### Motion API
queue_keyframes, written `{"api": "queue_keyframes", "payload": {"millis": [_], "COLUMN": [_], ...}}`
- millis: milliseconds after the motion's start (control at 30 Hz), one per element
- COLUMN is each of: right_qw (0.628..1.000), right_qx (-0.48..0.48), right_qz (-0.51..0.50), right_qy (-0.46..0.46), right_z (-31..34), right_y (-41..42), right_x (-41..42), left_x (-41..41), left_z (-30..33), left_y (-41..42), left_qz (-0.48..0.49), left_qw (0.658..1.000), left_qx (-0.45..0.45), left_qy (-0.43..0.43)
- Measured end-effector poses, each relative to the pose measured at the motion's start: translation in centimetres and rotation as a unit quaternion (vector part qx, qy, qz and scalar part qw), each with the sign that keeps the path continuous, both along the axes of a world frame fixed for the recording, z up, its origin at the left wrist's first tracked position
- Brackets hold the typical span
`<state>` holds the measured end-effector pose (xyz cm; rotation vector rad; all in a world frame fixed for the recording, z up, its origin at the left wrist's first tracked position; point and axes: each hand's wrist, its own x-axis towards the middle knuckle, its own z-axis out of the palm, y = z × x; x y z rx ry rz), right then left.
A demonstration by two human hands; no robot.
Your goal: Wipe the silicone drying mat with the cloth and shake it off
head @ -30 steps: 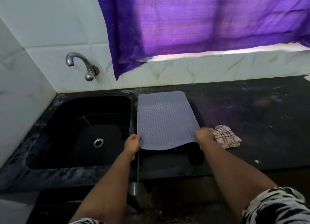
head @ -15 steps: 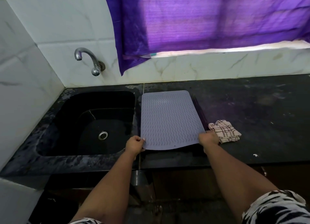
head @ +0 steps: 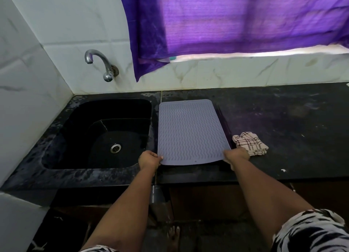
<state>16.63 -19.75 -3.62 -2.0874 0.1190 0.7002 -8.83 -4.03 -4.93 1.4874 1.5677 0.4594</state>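
Observation:
A grey-lilac silicone drying mat (head: 190, 132) with a wavy ribbed face lies lengthwise on the black counter, just right of the sink. My left hand (head: 150, 159) pinches its near left corner. My right hand (head: 237, 155) grips its near right corner. The near edge bows slightly between the two hands. A checked white cloth (head: 249, 143) lies crumpled on the counter, right of the mat and beside my right hand; neither hand holds it.
A black sink (head: 105, 132) with a steel drain sits left of the mat, under a wall tap (head: 103, 64). The dark stone counter (head: 292, 130) stretches to the right. A purple curtain (head: 236, 21) hangs over the window behind.
The mat's near edge, lifted off the counter a second ago, has come down almost flat. Both hands keep their hold on the corners. My head has shifted, so the scene sits further right.

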Motion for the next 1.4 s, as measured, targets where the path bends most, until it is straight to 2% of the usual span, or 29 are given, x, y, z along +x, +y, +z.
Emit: {"api": "queue_keyframes", "payload": {"millis": [100, 233, 333, 433, 600, 767, 933, 1000, 1067, 1133, 1200, 1233, 1267, 1367, 1400], "right_qw": [0.995, 0.995, 0.998, 0.999, 0.995, 0.996, 0.996, 0.993, 0.971, 0.921, 0.853, 0.822, 0.811, 0.821, 0.814], "right_qx": [0.063, 0.052, 0.027, -0.05, -0.098, -0.058, -0.041, -0.094, -0.176, -0.199, -0.19, -0.198, -0.203, -0.2, -0.206], "right_qz": [-0.045, -0.052, -0.044, -0.02, 0.025, 0.029, 0.029, 0.066, 0.134, 0.22, 0.318, 0.365, 0.389, 0.389, 0.386], "right_qy": [0.062, 0.064, 0.048, -0.005, -0.008, 0.068, 0.08, 0.032, -0.094, -0.252, -0.368, -0.389, -0.388, -0.366, -0.38], "right_z": [0.1, 1.0, 1.4, 1.4, 2.0, 1.2, 1.1, 1.5, 2.3, 2.1, 1.0, 0.5, -0.1, -0.4, -0.5], "right_y": [-0.5, -0.5, -0.8, -1.6, -2.0, -2.1, -2.2, -2.0, -1.8, -1.9, -2.2, -2.4, -2.5, -2.9, -2.8], "right_x": [0.3, -0.2, -0.5, -0.4, -0.6, 0.3, 0.6, 0.4, -0.3, -1.3, -2.3, -2.8, -3.1, -3.2, -3.2], "left_x": [-0.2, -0.3, -0.3, -0.2, -0.1, -0.2, -0.1, 0.1, 0.3, 0.5, 0.5, 0.4, 0.3, 0.5, 0.6], "left_z": [-0.1, -0.3, -0.3, -0.1, 0.2, 0.6, 0.6, 0.9, 1.1, 0.8, 0.1, -0.2, -0.5, -0.9, -1.2], "left_y": [-0.3, -0.8, -1.1, -1.2, -1.4, -1.3, -1.0, -0.9, -1.2, -2.0, -2.8, -3.2, -3.4, -3.7, -3.6], "left_qz": [0.013, 0.02, 0.032, 0.028, 0.016, 0.001, -0.021, -0.062, -0.119, -0.18, -0.236, -0.253, -0.266, -0.282, -0.289], "left_qw": [0.999, 0.999, 0.999, 0.999, 0.999, 0.999, 0.997, 0.988, 0.962, 0.925, 0.882, 0.87, 0.861, 0.855, 0.849], "left_qx": [-0.023, 0.004, 0.015, 0.023, 0.044, 0.046, 0.051, 0.072, 0.153, 0.255, 0.336, 0.349, 0.355, 0.342, 0.345], "left_qy": [-0.022, -0.035, -0.04, -0.029, -0.002, 0.023, 0.055, 0.119, 0.194, 0.219, 0.229, 0.238, 0.247, 0.268, 0.275]}}
